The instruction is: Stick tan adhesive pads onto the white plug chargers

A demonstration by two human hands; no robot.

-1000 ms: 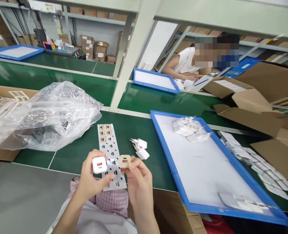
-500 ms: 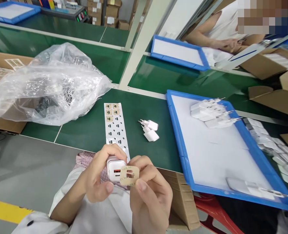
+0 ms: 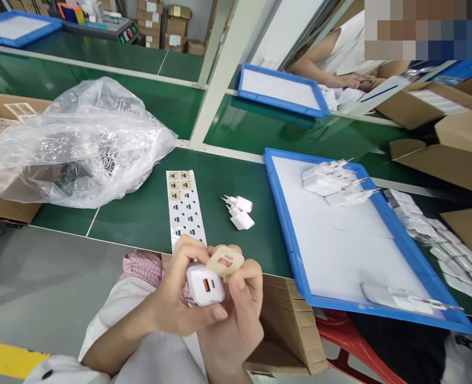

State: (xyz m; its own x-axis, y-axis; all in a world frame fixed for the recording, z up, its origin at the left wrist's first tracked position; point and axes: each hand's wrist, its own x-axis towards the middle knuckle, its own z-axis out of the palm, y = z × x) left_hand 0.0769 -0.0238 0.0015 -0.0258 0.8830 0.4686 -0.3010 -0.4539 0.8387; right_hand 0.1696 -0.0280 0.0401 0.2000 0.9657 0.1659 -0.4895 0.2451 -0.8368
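Note:
My left hand [image 3: 180, 298] is closed around a white charger [image 3: 198, 290], whose face with an orange USB port and a smaller port points up toward me. Between the thumb and fingers of my right hand [image 3: 239, 298] is a tan sticker [image 3: 220, 261] with cut-out holes, tilted just above the charger's upper edge. Whether the two touch I cannot tell. Beyond my hands, a white sticker sheet [image 3: 182, 213] lies at the table edge, with several tan stickers left at its far end. Two white plug chargers [image 3: 241, 218] rest on the green table to the right of it.
A blue-rimmed tray [image 3: 278, 213] on the right holds several white chargers; more lie beyond it. A clear plastic bag [image 3: 111, 117] bulges over a cardboard box [image 3: 31, 210] on the left. An open carton [image 3: 303, 330] stands below the table edge. Across the divider, a person [image 3: 319, 64] works.
The charger has turned in my left hand, its ports now slanting. My right hand has lifted and tilted the sticker, uncovering the ports. The view has shifted slightly.

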